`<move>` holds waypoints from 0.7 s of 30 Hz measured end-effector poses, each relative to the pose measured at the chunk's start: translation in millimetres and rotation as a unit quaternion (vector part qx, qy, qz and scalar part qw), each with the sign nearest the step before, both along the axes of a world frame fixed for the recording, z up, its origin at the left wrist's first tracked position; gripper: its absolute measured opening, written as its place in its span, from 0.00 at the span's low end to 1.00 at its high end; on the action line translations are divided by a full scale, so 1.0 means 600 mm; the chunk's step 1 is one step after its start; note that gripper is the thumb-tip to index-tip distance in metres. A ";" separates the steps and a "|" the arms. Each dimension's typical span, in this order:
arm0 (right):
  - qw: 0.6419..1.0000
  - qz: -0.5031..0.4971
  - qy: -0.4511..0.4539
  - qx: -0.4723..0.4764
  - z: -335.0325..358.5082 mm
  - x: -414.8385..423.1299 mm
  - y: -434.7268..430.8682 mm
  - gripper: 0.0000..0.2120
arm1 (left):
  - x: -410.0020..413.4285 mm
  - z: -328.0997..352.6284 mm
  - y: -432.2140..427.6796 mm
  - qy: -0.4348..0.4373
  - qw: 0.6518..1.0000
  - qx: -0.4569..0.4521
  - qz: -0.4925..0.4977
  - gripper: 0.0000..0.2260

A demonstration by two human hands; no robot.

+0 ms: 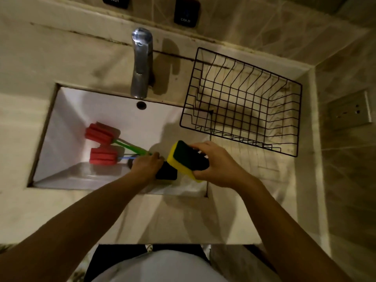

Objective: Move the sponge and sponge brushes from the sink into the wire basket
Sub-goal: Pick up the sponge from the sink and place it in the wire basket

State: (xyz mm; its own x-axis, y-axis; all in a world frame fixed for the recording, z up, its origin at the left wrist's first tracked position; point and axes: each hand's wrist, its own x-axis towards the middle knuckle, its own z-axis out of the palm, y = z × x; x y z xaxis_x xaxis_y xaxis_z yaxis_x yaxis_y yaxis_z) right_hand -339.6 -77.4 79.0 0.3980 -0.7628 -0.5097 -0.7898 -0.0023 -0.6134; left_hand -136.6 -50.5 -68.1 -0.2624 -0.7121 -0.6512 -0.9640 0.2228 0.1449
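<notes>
Two hands busy: right hand (218, 165) clasped around sponge (186, 159), basket (240, 102) beyond; left hand (145, 166) closed on brush handles (130, 146), heads pointing away leftward.

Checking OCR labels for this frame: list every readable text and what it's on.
"HOT": on the left dark wall plate, cut off by the top edge of the frame.
"COLD": on the right dark wall plate, above the tap.
No text is readable on the sponge, the sponge brushes, the wire basket or the wall socket.
</notes>
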 end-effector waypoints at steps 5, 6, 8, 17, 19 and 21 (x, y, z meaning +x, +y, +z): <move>0.996 -0.005 -0.058 -0.067 0.114 -0.031 -0.079 0.35 | -0.006 0.004 -0.009 -0.036 0.998 0.028 -0.049 0.30; 0.995 -0.027 -0.063 -0.078 0.126 -0.044 -0.099 0.34 | -0.006 0.008 -0.010 -0.036 0.998 0.029 -0.039 0.31; 0.990 -0.081 -0.053 -0.107 0.127 -0.064 -0.138 0.34 | -0.001 0.016 -0.014 -0.024 0.999 0.023 -0.030 0.31; 0.968 -0.010 0.136 -0.213 -0.041 -0.068 -0.295 0.22 | 0.042 0.124 -0.052 0.071 0.983 -0.134 -0.104 0.31; 0.966 -0.015 0.134 -0.219 -0.064 -0.065 -0.311 0.27 | 0.047 0.165 -0.063 0.079 0.976 -0.159 -0.124 0.32; 0.963 -0.007 0.108 -0.247 -0.079 -0.063 -0.320 0.30 | 0.050 0.204 -0.072 0.086 0.969 -0.186 -0.139 0.32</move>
State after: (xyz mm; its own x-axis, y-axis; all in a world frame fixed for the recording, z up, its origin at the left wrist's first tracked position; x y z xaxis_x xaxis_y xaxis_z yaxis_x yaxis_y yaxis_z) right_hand -377.2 -269.3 31.4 0.3112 -0.9380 -0.1530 -0.9011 -0.2400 -0.3611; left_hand -106.7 -93.7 54.6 -0.5597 -0.7751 -0.2931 -0.8279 0.5384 0.1569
